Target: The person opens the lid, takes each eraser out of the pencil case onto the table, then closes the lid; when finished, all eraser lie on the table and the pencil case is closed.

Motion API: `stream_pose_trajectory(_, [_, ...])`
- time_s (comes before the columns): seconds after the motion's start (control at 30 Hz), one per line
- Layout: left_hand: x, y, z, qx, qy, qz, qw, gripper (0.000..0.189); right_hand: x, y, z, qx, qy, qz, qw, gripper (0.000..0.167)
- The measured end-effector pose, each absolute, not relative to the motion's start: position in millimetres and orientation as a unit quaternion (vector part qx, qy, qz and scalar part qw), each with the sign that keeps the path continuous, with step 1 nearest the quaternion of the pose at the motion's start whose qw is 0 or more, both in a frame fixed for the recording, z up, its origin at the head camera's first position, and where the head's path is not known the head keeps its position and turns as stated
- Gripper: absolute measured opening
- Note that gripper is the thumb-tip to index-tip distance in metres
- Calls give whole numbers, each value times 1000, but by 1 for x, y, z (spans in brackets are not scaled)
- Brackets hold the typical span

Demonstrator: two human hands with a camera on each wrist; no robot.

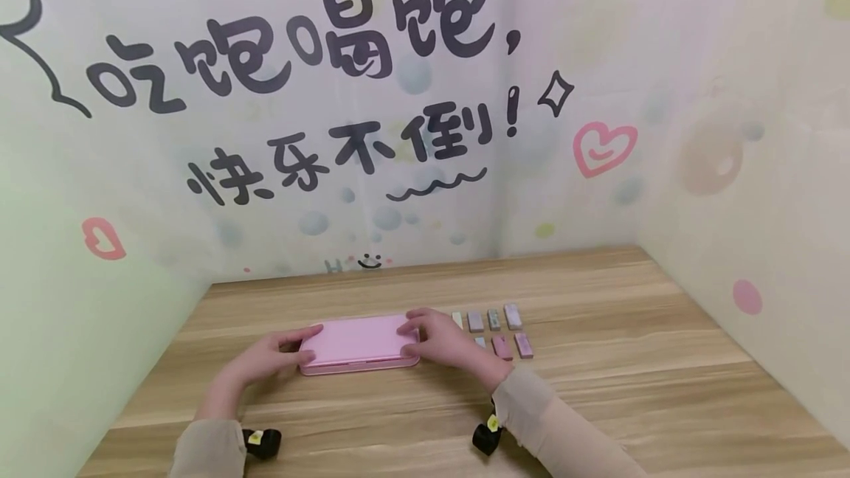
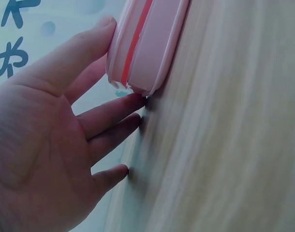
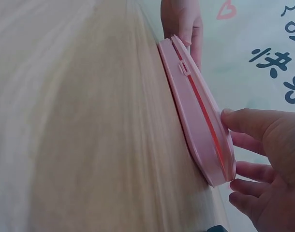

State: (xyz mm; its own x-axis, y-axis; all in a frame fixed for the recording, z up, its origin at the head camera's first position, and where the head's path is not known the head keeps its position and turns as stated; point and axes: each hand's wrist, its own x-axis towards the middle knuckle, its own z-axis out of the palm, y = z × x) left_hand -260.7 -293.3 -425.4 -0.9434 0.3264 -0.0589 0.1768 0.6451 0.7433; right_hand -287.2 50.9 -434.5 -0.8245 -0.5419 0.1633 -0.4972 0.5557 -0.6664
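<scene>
A flat pink plastic case [image 1: 360, 339] with rounded corners lies on the table, its lid down. Along its side runs a red line between lid and base, and a small latch [image 3: 184, 67] shows in the right wrist view. My left hand [image 1: 268, 356] holds the left end, thumb at the lid's near corner and index finger at the far one; its other fingertips [image 2: 138, 118] are down by the table. At the opposite end my right hand [image 1: 441, 338] grips the lid's corners between thumb [image 3: 244, 121] and fingers.
Several small rectangular blocks in purple, pink and grey, among them a pink one [image 1: 502, 347] and a grey one [image 1: 493, 319], lie in two rows right of the case, partly behind my right hand. A printed white backdrop [image 1: 425, 190] stands along the wooden table's [image 1: 372, 426] back edge.
</scene>
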Motion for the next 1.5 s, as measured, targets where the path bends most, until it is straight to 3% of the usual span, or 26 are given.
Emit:
stream_pose_trajectory(0.67, [-251, -289, -420, 122, 903, 394, 121, 63, -282, 44, -431, -305, 901, -309, 21, 27])
stream_pose_trajectory(1.5, [-263, -286, -425, 124, 922, 359, 73, 57, -289, 44, -440, -265, 895, -359, 19, 32])
